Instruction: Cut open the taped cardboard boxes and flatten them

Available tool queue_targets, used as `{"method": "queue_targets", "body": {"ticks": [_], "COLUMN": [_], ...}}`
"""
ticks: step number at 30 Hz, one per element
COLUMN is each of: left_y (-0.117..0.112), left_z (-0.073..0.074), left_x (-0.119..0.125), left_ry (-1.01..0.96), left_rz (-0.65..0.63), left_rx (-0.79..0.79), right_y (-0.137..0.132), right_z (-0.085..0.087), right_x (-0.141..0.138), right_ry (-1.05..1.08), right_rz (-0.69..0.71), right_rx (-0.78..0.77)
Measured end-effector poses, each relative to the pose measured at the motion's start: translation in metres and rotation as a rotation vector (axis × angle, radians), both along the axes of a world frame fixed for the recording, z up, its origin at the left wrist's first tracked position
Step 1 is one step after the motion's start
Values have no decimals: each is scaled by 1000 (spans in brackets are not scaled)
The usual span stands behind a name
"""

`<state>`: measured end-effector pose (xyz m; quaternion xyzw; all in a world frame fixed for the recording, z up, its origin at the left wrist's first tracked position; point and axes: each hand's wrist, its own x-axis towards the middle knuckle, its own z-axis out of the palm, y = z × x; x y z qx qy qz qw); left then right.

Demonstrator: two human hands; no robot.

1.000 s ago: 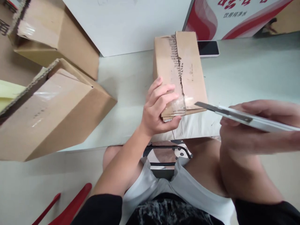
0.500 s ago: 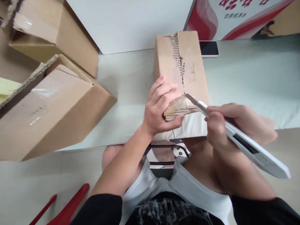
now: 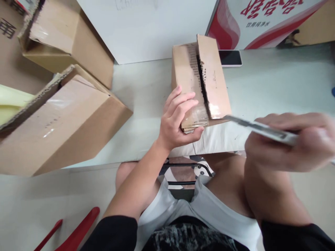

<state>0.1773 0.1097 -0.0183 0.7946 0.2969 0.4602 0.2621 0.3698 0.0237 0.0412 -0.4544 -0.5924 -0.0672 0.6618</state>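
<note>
A small cardboard box stands on the pale cloth-covered table, its top split along a torn seam. The right-hand flap is lifted a little, with a dark gap beside it. My left hand grips the box's near left corner, fingers on the top and thumb on the near side. In my closed right hand is a utility knife with its blade out. The blade tip lies at the near right corner of the flap; whether it touches is unclear. Part of the knife's handle is hidden by my fingers.
Two larger cardboard boxes, a near one and a far one, stand at the left. A phone lies behind the small box. A white panel and a red-and-white carton line the back.
The right flap has risen and the seam has opened into a gap. My right hand has moved right with the knife, its blade shifting from the seam to the flap's near corner.
</note>
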Motion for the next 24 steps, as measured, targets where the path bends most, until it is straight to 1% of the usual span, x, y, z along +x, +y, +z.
{"method": "queue_targets", "body": {"ticks": [1,2,3,4,5,7,8,10,12,14,16,17,18,19,21,23,24], "left_y": [0,-1,-2,-2,-3,-4,-4,-2,1,6,12,15,19,22,26,28,27], "left_z": [0,1,2,3,4,5,6,7,7,7,8,10,11,13,17,22,24], "left_x": [0,0,0,-1,-2,-6,-10,-16,-23,-28,-31,-32,-32,-33,-34,-36,-37], "left_ry": [-9,-18,-26,-33,-41,-70,-96,-170,-248,-316,-413,-475,-538,-586,-660,-692,-703], "left_rz": [-6,-10,-9,-2,10,53,84,169,298,474,661,731,773,769,716,673,656], "left_rx": [-13,-28,-42,-55,-65,-61,-52,-39,-71,-146,-214,-236,-252,-278,-353,-472,-555], "right_y": [9,18,24,28,31,33,34,37,40,43,44,44,44,44,43,41,39], "right_z": [-3,-5,-9,-14,-20,-34,-42,-56,-66,-71,-71,-71,-70,-70,-70,-68,-65], "right_x": [4,7,10,13,16,23,27,33,37,37,35,35,34,35,38,43,45], "right_ry": [108,177,211,206,158,-1,-93,-201,-233,-239,-228,-209,-174,-122,12,142,189], "right_rz": [-38,-60,-106,-150,-182,-232,-281,-324,-346,-334,-289,-253,-214,-173,-90,-18,27], "right_rx": [231,327,287,180,7,-400,-527,-757,-874,-886,-823,-780,-736,-694,-608,-512,-479]}}
